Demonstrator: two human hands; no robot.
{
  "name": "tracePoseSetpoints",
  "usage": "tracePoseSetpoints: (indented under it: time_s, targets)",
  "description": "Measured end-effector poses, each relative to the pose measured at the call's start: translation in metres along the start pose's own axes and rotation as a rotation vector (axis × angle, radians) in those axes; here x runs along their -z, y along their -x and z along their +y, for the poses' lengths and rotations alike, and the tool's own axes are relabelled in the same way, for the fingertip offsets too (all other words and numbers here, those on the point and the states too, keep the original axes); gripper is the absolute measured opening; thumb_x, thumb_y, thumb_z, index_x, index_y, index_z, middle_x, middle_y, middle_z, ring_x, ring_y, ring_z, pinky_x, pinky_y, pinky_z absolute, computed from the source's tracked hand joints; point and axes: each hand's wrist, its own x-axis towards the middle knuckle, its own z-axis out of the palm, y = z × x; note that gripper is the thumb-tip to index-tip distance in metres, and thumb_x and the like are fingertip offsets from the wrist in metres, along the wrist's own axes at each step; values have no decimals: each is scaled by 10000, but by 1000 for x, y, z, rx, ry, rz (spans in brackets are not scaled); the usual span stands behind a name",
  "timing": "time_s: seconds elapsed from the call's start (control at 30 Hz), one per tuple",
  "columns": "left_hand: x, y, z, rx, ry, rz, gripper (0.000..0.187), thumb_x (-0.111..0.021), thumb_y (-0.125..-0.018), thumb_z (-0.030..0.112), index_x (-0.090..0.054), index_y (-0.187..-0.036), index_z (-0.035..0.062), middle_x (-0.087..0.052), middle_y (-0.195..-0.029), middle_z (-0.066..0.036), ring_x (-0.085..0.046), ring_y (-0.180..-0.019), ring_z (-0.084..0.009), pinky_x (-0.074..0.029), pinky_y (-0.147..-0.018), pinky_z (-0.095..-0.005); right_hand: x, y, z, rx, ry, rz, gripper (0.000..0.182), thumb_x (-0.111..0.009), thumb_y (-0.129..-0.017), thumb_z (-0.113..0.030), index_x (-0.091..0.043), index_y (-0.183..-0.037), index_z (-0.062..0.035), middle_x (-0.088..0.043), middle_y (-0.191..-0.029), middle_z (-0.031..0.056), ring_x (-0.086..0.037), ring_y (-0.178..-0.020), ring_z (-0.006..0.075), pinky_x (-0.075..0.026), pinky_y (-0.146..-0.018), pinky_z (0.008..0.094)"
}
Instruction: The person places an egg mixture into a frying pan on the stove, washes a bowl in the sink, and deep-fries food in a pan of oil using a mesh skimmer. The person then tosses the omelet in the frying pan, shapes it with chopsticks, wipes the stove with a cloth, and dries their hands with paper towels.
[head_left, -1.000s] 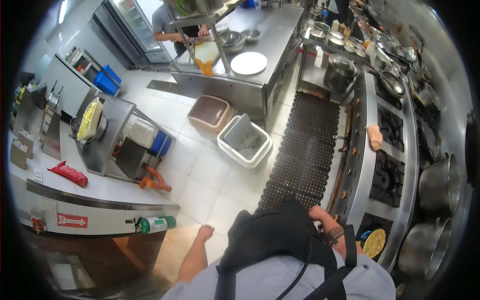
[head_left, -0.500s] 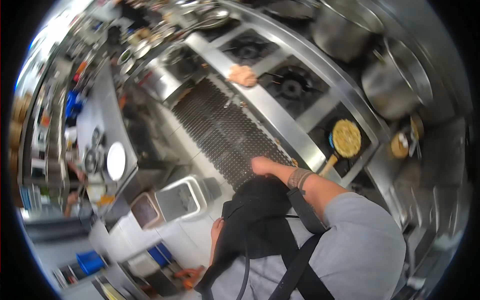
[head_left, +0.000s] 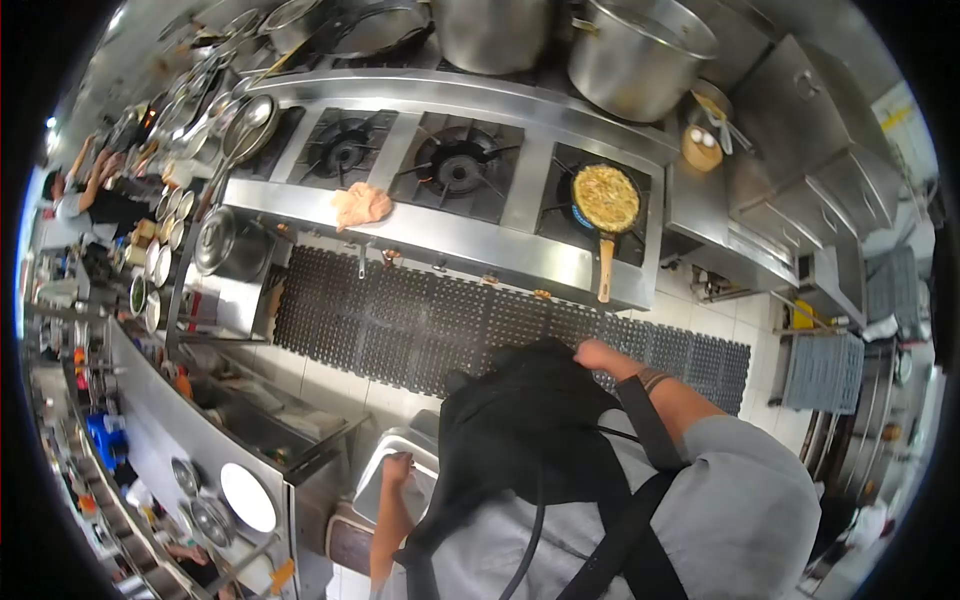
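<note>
My right hand [head_left: 595,355] is beside the edge of my black apron [head_left: 530,410], its fingers curled, and no object shows in it. Lower on the left, my left hand [head_left: 397,468] hangs in a loose fist in front of a pale bin [head_left: 372,490], with nothing visible in it. On the right-hand burner, a pan with a wooden handle [head_left: 606,270] holds a round, yellow-brown food [head_left: 605,198]. A blue flame shows under its left edge. The crumpled, peach-coloured cloth [head_left: 362,205] lies on the stove's front ledge, away from both hands.
Large steel pots [head_left: 640,60] stand behind the burners. A black perforated mat [head_left: 400,315] covers the floor before the stove. At left are a steel counter [head_left: 180,400] with a white plate [head_left: 248,497] and another person [head_left: 100,200]. A grey crate [head_left: 825,372] stands far right.
The view has turned to the right, so the stove now runs across the top. My left hand has come forward and is more fully visible, over the bin area.
</note>
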Motion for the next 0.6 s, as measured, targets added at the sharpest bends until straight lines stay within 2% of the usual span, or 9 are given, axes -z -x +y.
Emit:
tracePoseSetpoints:
  time_s: [0.07,0.1,0.17,0.3,0.37,0.47,0.5,0.53,0.6]
  targets:
    - [22,-24,15,-188,-221,-39,226,-572,-906,171,-678,-961,-22,-689,-832,-112,-672,-688,-225,-529,-585,-329,-31,30,31,106,292,-58,276,-582,-825,-268,-742,-838,-43,-700,-857,179,-674,-870,393,-536,-752,515]
    - [30,-43,22,-31,-36,-106,239,-557,-910,176,-682,-993,-10,-695,-842,-113,-692,-710,-233,-542,-605,-337,-42,48,33,88,286,-57,276,-582,-825,-268,-742,-838,-43,-700,-857,179,-674,-870,393,-536,-752,515]
    - [39,-66,44,-140,-232,-56,253,-563,-907,183,-679,-1004,-19,-698,-829,-126,-703,-733,-225,-547,-631,-338,-67,77,29,-290,41,-6,287,-562,-791,-238,-745,-832,-21,-690,-914,237,-679,-883,395,-540,-801,490]
    - [43,-129,71,-345,-321,-221,304,-599,-894,211,-676,-1055,-36,-710,-838,-144,-705,-747,-212,-545,-646,-332,-136,96,11,-263,98,-36,230,-626,-773,-241,-751,-858,-67,-702,-875,184,-692,-831,367,-550,-726,517]
    - [25,-107,118,-256,-319,-54,375,-628,-880,226,-654,-1134,-48,-714,-842,-152,-705,-745,-203,-535,-634,-320,-143,96,-11,-238,-24,39,241,-620,-788,-239,-748,-898,-66,-699,-880,190,-692,-852,369,-551,-743,513]
    - [16,-119,126,-228,-287,-105,421,-640,-875,238,-633,-1192,-40,-721,-869,-152,-705,-725,-198,-525,-630,-320,-43,134,-72,-558,-219,-44,255,-606,-811,-253,-742,-926,-72,-705,-924,189,-691,-870,356,-548,-778,503]
    - [14,-118,131,-199,-254,-133,414,-635,-880,237,-633,-1189,-38,-722,-873,-152,-703,-716,-196,-521,-631,-321,-41,129,-69,-502,-167,17,248,-591,-819,-241,-735,-902,-56,-702,-919,196,-686,-876,368,-544,-785,501]
    - [11,-125,127,-202,-363,-155,385,-657,-889,197,-598,-1219,9,-687,-877,-62,-667,-698,-163,-497,-530,-284,-36,125,-69,-447,-110,78,247,-576,-828,-228,-728,-878,-41,-698,-913,204,-681,-883,380,-541,-792,500]
    - [9,-128,119,-263,-499,-192,313,-654,-885,192,-647,-1148,23,-700,-868,-64,-680,-697,-158,-495,-505,-293,-37,108,-64,-341,-3,204,257,-546,-845,-203,-715,-830,-10,-692,-902,218,-671,-896,403,-533,-805,497]
